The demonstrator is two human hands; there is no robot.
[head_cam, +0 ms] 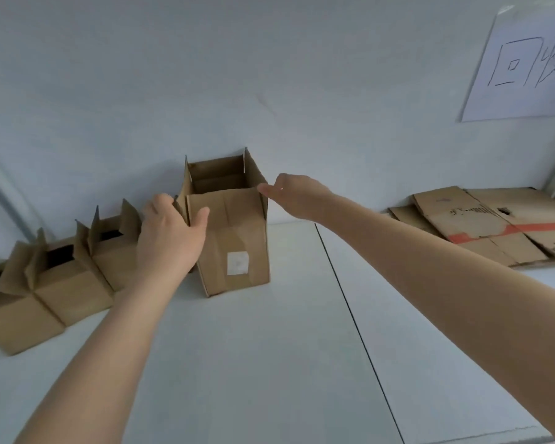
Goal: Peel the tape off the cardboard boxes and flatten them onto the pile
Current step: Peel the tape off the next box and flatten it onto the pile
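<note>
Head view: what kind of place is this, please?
Likely a cardboard recycling station: open boxes lined up on a white table, a pile of flattened cardboard, and a handwritten paper sign on the wall.

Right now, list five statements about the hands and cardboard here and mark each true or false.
1. The tall brown cardboard box stands open-topped. True.
2. The left hand hangs clear of the box. False: it grips the box's near left corner.
3. The pile of flattened brown cardboard lies right of the box. True.
4. A black label sits on the box's front. False: the square label is white.
5. The right hand holds tape. False: it is at the box's top right corner; no tape shows.
</note>
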